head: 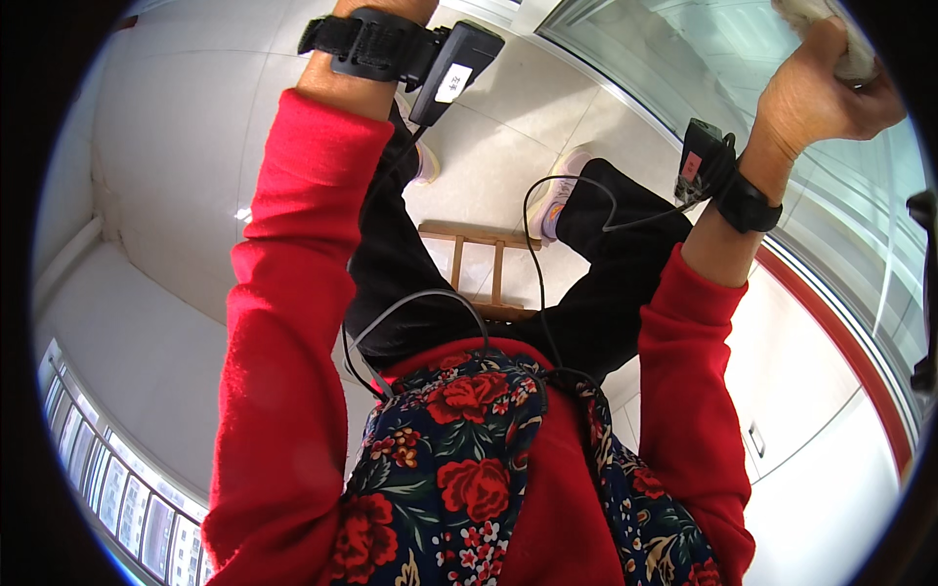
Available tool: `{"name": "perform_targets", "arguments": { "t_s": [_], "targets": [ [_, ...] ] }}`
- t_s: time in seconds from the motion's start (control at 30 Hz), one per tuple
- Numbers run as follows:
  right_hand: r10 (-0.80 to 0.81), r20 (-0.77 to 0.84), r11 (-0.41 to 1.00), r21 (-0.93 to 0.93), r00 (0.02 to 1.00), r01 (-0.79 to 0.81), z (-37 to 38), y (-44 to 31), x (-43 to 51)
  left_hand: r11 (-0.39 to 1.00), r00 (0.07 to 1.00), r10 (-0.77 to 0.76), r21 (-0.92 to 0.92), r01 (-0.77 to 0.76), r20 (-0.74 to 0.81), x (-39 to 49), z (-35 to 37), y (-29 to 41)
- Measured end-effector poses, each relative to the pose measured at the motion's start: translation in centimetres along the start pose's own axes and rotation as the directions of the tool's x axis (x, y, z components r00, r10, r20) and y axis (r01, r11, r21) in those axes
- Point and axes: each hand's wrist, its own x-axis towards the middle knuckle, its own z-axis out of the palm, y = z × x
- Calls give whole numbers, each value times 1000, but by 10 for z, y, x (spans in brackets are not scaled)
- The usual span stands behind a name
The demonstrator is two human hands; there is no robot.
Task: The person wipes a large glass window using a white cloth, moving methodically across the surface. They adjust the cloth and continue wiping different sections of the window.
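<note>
My right hand point(828, 91), at the upper right, is closed on a whitish cloth point(854, 55) against or just in front of a glass pane point(740, 66); whether the cloth touches the glass is hard to tell. The cloth is partly cut off by the picture's rim. My left hand is out of view beyond the top edge, and only its forearm and wrist show, with a black strap and a black device point(456, 69) on the wrist. A similar device point(700, 157) sits on my right wrist, with a thin cable running down to my waist.
A wooden stool point(480, 234) stands beneath me, between my legs, on the tiled floor point(506, 139). A white cabinet with a handle point(757, 439) is at the right, below a red edge strip point(843, 329). Window railings point(124, 491) are at the lower left.
</note>
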Motion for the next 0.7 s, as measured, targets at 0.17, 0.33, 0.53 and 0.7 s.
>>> {"name": "perform_targets", "arguments": {
  "t_s": [0.17, 0.33, 0.53, 0.7],
  "targets": [
    [-17, 7, 980, 200, 1000, 16, -1, -13, -1, 999, 1000, 6, 32, -6, -1, -5, 1, 6],
    [74, 8, 996, -44, 997, -73, -3, -4, -2, 1000, 1000, -9, -8, 8, -11, -1, 2, 4],
    [-15, 3, 998, -68, 1000, 15, -10, 33, 9, 1000, 1000, 10, 8, -10, 14, 0, -1, 4],
    [-37, -14, 995, -91, 999, 36, -15, 53, 9, 999, 999, 38, 5, -39, 30, -3, -1, 5]
  ]
}}
